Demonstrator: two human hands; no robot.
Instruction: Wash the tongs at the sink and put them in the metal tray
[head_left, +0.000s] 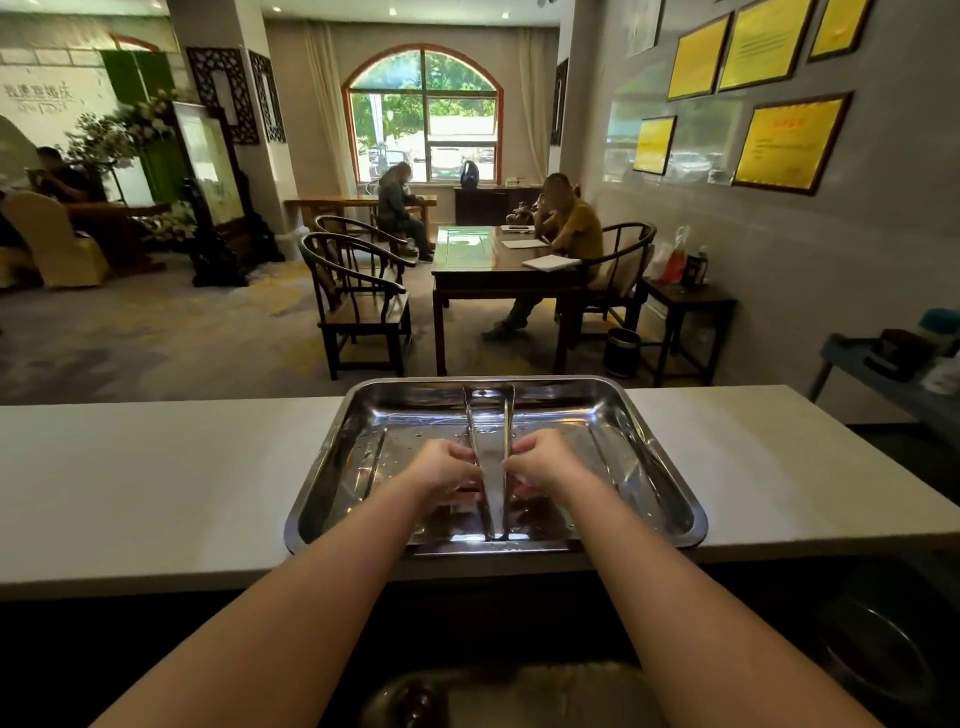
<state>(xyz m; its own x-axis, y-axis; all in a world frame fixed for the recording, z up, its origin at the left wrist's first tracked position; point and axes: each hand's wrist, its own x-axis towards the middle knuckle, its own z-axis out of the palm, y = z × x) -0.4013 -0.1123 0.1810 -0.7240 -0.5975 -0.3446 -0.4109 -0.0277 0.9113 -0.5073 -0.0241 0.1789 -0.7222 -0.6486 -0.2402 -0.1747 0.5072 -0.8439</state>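
The tongs lie lengthwise in the middle of the metal tray, their two arms spread apart at the far end near the tray's far wall and joined at the near end by its near rim. Both hands are on them at about mid-length: the left hand pinches the left arm with its fingertips, and the right hand pinches the right arm the same way, so the tongs run between the two hands. The tray's floor is wet with drops. The tray sits on a pale table. A dim sink shows below the forearms.
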